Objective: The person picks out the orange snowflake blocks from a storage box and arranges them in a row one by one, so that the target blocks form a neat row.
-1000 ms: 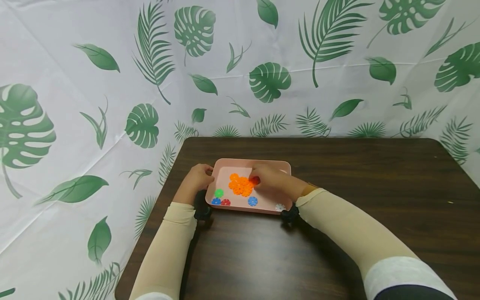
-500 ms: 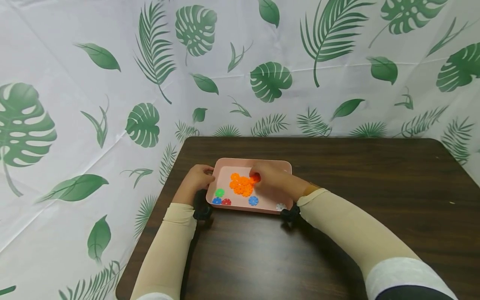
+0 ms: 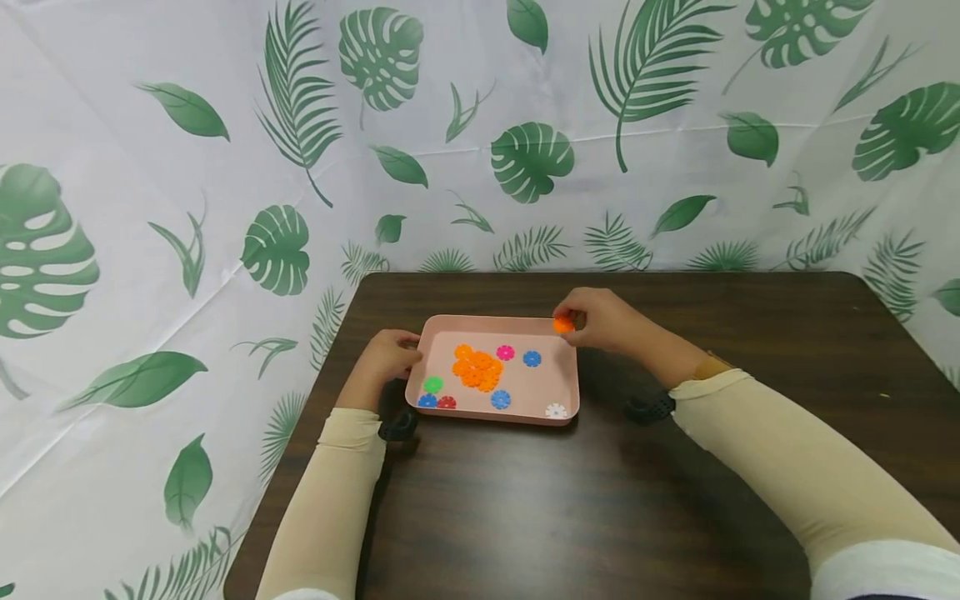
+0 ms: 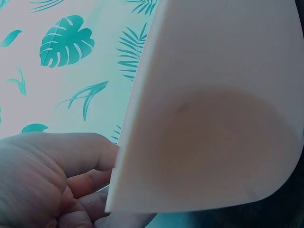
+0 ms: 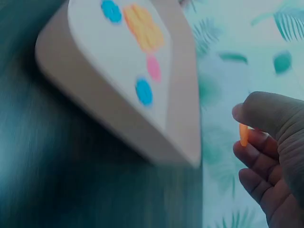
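Observation:
My right hand (image 3: 603, 321) pinches an orange snowflake-shaped disc (image 3: 563, 325) between thumb and fingertips, over the far right corner of a pink tray (image 3: 536, 400). In the right wrist view the disc (image 5: 243, 135) shows edge-on. At the tray's left side my left hand (image 3: 388, 358) grips the tray by its edge; its fingers curl at the wall in the left wrist view, partly hidden behind it. A heap of orange discs (image 3: 477, 369) lies left of the tray's middle. A pink disc (image 3: 506, 353) and a blue disc (image 3: 532, 358) lie to the right of the heap.
Near the tray's front wall are a green disc (image 3: 433, 384), a red disc (image 3: 446, 402), more blue discs (image 3: 500, 400) and a white disc (image 3: 556, 411). The tray stands on a dark wooden table (image 3: 480, 500). A leaf-patterned cloth (image 3: 450, 192) hangs behind.
My right hand has moved from the orange heap to the tray's far right corner, carrying an orange disc. The pink and blue discs it covered now show. My left hand stays at the tray's edge.

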The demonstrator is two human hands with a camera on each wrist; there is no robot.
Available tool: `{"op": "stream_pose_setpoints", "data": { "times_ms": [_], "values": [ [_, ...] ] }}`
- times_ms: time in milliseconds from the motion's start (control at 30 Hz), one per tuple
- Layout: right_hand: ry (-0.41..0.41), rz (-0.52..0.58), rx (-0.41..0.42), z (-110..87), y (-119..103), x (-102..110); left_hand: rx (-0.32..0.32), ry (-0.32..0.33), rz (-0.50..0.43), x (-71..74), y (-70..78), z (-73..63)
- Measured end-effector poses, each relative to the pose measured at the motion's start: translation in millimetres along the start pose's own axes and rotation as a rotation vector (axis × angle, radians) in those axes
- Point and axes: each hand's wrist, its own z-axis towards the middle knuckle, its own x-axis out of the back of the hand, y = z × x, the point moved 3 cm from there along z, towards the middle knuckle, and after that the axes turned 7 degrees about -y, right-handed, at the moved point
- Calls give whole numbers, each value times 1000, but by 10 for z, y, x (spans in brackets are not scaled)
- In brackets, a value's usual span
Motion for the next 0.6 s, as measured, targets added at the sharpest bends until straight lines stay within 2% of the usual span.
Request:
{"op": "stream_pose_setpoints", "data": {
  "times_ms": [133,267,400,600],
  "values": [
    [45,-29,-51,-324,253,227,-3,4,4,5,2,-19],
    [45,-57,-119,-620,504,311,-4,7,11,14,-8,-34],
    [18,-63,-186,-855,708,265,-2,11,15,18,-10,-43],
    [-38,-71,-263,-1098,895,112,8,16,37,-30,6,-29]
  ]
}}
